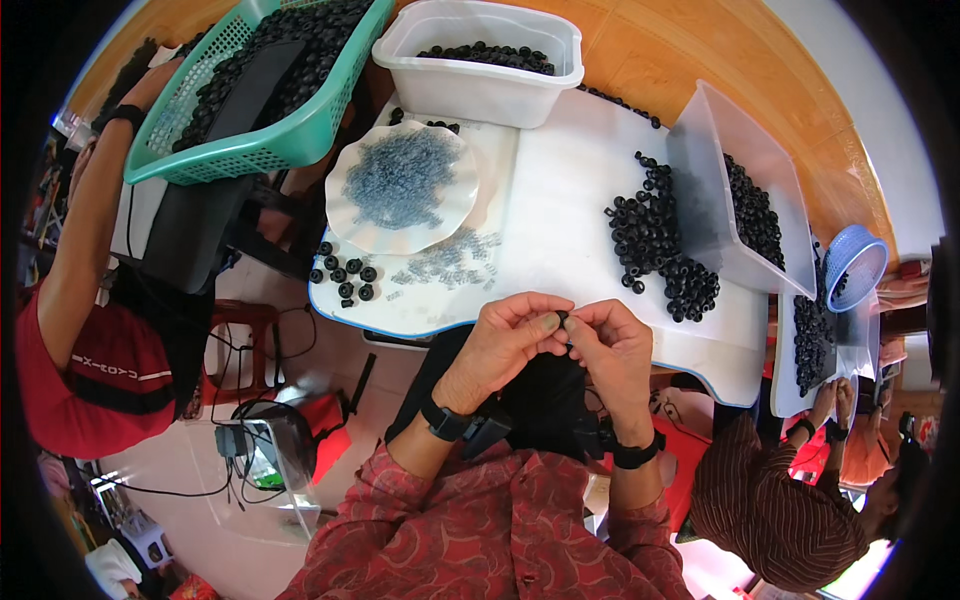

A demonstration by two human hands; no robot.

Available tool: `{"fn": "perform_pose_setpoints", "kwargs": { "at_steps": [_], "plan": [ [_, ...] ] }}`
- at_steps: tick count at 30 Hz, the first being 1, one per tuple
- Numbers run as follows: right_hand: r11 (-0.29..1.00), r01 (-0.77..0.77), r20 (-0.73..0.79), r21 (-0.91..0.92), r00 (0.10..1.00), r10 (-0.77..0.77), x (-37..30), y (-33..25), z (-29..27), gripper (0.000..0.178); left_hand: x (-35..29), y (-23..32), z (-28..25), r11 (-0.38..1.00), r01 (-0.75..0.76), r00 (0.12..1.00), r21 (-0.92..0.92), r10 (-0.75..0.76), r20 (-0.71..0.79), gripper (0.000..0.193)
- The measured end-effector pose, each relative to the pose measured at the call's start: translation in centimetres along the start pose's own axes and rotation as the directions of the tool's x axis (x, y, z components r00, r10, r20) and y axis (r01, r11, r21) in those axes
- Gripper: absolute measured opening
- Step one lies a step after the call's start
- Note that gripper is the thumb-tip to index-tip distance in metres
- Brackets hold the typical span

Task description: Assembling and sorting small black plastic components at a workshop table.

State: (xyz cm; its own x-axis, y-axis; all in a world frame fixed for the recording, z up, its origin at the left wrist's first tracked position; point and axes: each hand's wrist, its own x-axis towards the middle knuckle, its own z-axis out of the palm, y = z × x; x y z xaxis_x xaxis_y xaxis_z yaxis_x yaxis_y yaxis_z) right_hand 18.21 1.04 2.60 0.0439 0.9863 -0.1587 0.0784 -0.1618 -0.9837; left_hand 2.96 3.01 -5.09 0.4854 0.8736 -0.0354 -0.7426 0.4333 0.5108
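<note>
Progress: one small black round part pinched between left fingers and right fingers, seemingly mid-handling | ahead-left of fingers: small black cluster, clear pieces heaped on scalloped plate | ahead-right: larger black pile beside translucent bin; which is done, cannot tell | worktop: nothing evident blocks fingers

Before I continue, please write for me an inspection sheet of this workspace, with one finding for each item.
Surface: white, blue-edged table.
Job's things: small black part, held; loose black parts; plate with clear pieces.
Clutter: loose clear pieces lie beside the plate.
Grip: left hand and right hand pinch the small black part together.
Cables: black cables tangled at left, below table level.
Surroundings: left co-worker beside green basket; right co-worker.
</note>
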Motion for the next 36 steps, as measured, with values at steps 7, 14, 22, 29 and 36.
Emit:
{"fn": "perform_pose_setpoints", "kwargs": {
  "at_steps": [7, 14, 22, 29, 36],
  "plan": [
    [0.922, 0.062, 0.000, -0.383, 0.998, -0.067, 2.4, -1.3, -1.6, 0.006, -0.1, 0.0, 0.0, 0.999, -0.047, 0.999, -0.028, 0.047, 0.007, 0.025],
    [0.306, 0.505, 0.234, -0.807, 0.749, -0.619, 9.7, -1.1, -4.1, 0.014, -0.1, 0.2, 0.4, 0.997, -0.027, 0.999, -0.071, 0.025, -0.026, 0.026],
    [0.143, 0.328, 0.212, -0.934, 0.829, -0.518, 13.7, 0.4, -4.3, 0.017, -0.1, 0.3, 0.1, 0.997, -0.024, 1.000, -0.070, 0.024, -0.003, 0.026],
    [0.061, 0.244, 0.200, -0.968, 0.896, -0.397, 14.8, 0.3, -3.7, 0.012, -0.1, 0.2, 0.0, 0.995, -0.032, 0.999, -0.092, 0.033, 0.010, 0.026],
    [0.123, 0.238, 0.161, -0.963, 0.881, -0.446, 12.7, -0.5, -2.9, 0.007, 0.1, 0.3, -0.3, 0.972, -0.046, 0.997, -0.230, 0.058, 0.044, 0.024]
  ]
}}
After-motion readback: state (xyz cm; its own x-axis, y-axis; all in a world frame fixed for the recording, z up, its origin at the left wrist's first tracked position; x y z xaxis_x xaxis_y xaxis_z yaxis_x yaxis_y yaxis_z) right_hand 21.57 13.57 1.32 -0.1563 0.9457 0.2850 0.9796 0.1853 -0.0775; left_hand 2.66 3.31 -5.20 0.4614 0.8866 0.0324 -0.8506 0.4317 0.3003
